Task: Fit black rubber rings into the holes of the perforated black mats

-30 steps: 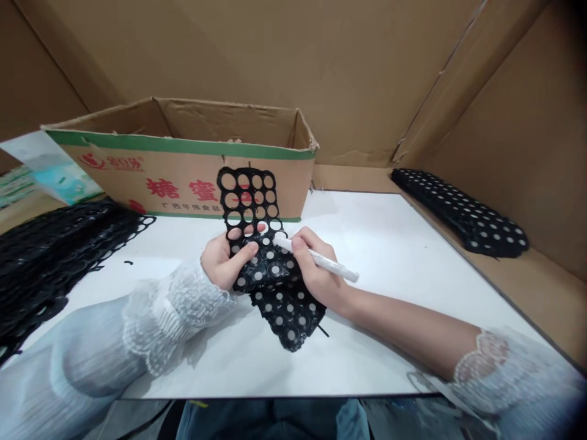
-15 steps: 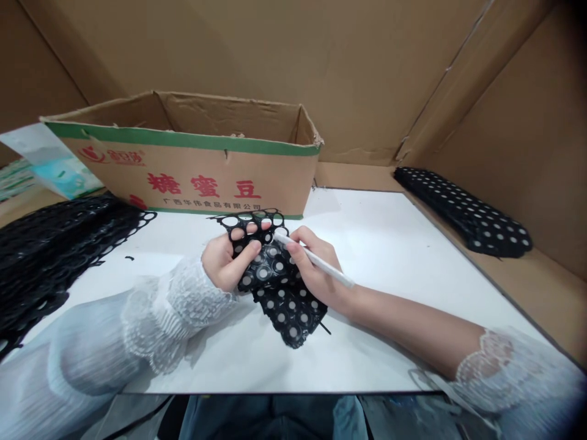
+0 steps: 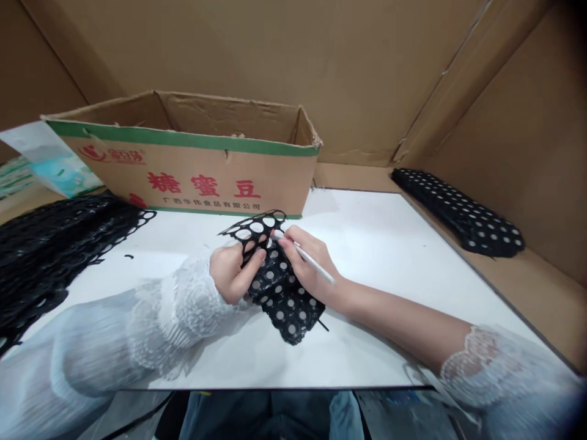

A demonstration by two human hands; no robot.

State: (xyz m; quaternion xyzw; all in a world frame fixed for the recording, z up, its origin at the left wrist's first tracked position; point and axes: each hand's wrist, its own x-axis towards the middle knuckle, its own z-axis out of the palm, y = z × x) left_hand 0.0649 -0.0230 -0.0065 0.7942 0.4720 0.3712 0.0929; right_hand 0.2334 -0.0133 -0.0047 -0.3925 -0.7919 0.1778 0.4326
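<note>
A black sheet [image 3: 288, 305] with rows of round holes or pale dots lies across the middle of the white table. My left hand [image 3: 236, 269] grips its upper left part, thumb on top and fingers behind. The sheet's upper end, an open lattice of rings [image 3: 257, 226], sticks out beyond my fingers. A slim white pen-like tool [image 3: 316, 264] is pinched in my right hand [image 3: 312, 260], its tip hidden at the sheet near my left fingertips. The lower end of the sheet hangs toward me, with a thin black strand at its right corner.
Behind the hands stands an open cardboard box [image 3: 202, 177] with a green rim. Black ring-patterned sheets [image 3: 50, 244] are heaped at the left. A dotted black stack [image 3: 458, 214] lies on the cardboard ledge at the right. The white table [image 3: 389, 244] has a dark edge.
My left hand has shifted slightly right, and more of the ring lattice shows above it. The white tool has tilted and its rear end has moved left. My right hand stays close to the sheet.
</note>
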